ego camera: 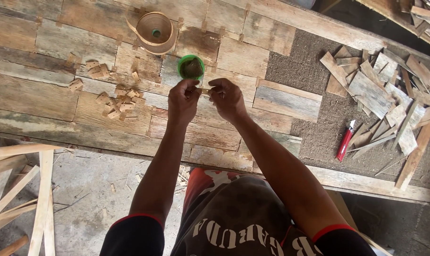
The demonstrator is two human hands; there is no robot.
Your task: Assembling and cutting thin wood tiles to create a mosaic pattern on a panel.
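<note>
Together, left hand (183,100) and right hand (228,98) fingers pinch small tape piece (204,90).

Rough plank bench (44,95), green cup (191,67) near its middle, veneer tape roll (154,32) just behind the cup, small wood chips (118,102) left of it, scrap offcuts (380,95) and red utility knife (345,141) well right.

Over the plank-covered desk (44,95), the left hand (183,100) and right hand (228,98) pinch a small brown strip (205,90) between their fingertips, just below a green cup (191,67). A roll of veneer tape (154,32) stands beyond; cut tape pieces (115,102) lie left; a red utility knife (345,141) and wood offcuts (380,95) lie right.
</note>
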